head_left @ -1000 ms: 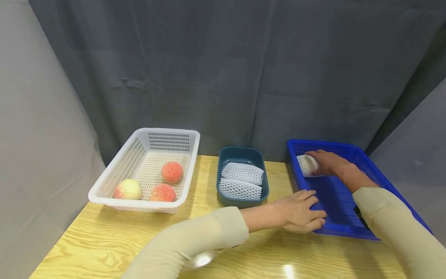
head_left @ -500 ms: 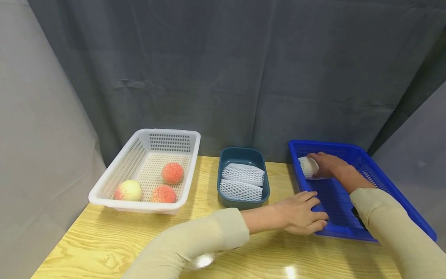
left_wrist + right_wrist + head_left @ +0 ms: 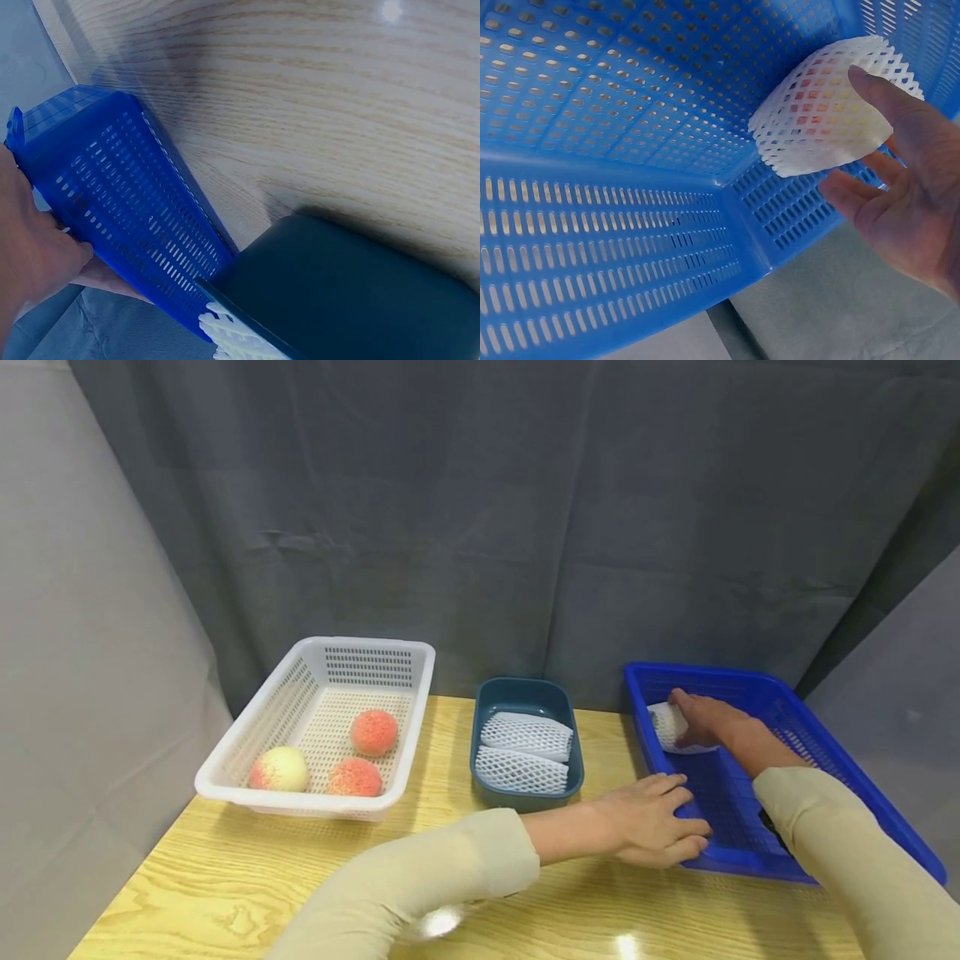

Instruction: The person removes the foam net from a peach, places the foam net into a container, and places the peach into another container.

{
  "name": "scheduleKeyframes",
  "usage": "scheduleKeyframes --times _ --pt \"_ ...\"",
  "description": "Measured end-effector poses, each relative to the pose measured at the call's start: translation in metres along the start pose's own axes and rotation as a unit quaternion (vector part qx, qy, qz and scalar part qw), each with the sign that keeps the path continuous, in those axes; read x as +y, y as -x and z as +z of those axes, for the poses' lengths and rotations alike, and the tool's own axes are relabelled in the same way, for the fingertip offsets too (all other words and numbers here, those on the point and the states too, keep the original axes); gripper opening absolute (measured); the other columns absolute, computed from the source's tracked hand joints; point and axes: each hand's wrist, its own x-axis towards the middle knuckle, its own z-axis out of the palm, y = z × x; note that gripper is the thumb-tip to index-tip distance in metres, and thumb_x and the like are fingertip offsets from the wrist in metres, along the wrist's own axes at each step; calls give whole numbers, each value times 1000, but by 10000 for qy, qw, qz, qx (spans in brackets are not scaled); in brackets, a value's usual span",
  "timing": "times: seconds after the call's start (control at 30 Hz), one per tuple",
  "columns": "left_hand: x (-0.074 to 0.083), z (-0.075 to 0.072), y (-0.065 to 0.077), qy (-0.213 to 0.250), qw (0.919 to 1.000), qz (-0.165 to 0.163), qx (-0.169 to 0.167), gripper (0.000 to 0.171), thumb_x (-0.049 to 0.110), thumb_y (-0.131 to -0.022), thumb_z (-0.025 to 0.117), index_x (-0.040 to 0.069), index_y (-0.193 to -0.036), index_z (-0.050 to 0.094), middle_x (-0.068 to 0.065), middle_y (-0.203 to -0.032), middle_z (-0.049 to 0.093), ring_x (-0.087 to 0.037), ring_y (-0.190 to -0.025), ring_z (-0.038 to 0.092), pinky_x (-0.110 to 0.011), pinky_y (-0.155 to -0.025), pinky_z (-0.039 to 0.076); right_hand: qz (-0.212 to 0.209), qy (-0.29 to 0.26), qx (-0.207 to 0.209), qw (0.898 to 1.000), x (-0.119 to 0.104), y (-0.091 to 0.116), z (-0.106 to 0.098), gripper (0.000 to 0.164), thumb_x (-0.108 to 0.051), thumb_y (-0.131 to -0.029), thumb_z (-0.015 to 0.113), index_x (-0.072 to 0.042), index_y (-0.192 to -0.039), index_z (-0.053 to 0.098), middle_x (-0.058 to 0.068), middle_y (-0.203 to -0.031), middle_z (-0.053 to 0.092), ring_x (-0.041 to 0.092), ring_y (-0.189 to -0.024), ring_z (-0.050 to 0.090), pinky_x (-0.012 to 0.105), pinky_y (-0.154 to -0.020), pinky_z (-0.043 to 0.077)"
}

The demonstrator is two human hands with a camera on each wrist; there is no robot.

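Observation:
Inside the blue basket (image 3: pixel 750 856), at its far left corner, lies a peach in a white foam net sleeve (image 3: pixel 821 105). Red and yellow skin shows through the mesh in the right wrist view. My right hand (image 3: pixel 708 720) holds this peach, thumb on its upper side and fingers curled at its lower side; some fingertips are hidden behind it. With my left hand (image 3: pixel 651 820) I grip the basket's near left rim, fingers over the edge; the left wrist view shows the hand (image 3: pixel 45 255) bent around the wall.
A dark teal box (image 3: pixel 525 689) with two white foam net sleeves (image 3: pixel 525 737) stands left of the basket. Farther left, a white basket (image 3: pixel 315 647) holds three peaches (image 3: pixel 373 732). A grey curtain (image 3: pixel 480 527) hangs behind the wooden table (image 3: pixel 225 885).
The right hand and the netted peach have shifted slightly toward me within the blue basket. The left hand keeps its place on the rim. The whole view has drifted slightly.

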Motion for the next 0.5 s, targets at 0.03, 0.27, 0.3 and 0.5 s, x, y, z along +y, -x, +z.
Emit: scheduleKeyframes --times 0.03,0.27,0.3,0.5 --pt "0 0 0 2 10000 -9 -13 52 54 -105 13 47 -150 38 3 -156 33 -16 -149 10 -27 -119 2 -15 -55 -14 10000 0 0 0 65 -13 -78 84 9 -123 43 26 -98 60 41 -86 61 54 -75 50" --pt "0 1 -1 -30 10000 -38 28 52 54 -105 14 47 -150 39 3 -156 33 -16 -149 11 -28 -119 4 205 96 -140 9996 -1 2 1 84 -19 -77 85 13 -139 38 43 -124 45 54 -102 55 62 -82 48" --pt "0 1 -1 -26 10000 -43 32 52 55 -105 14 47 -150 39 4 -156 33 -16 -149 11 -28 -119 4 254 98 -181 9995 -1 2 1 85 -20 -77 85 12 -141 38 44 -127 41 55 -103 54 63 -82 48" --pt "1 2 -1 -82 9998 -19 192 50 54 -106 16 48 -148 42 3 -153 37 -16 -148 14 -28 -119 6 223 -167 -286 9992 0 5 2 79 -19 -75 86 9 -132 39 38 -114 45 47 -91 56 58 -75 50"
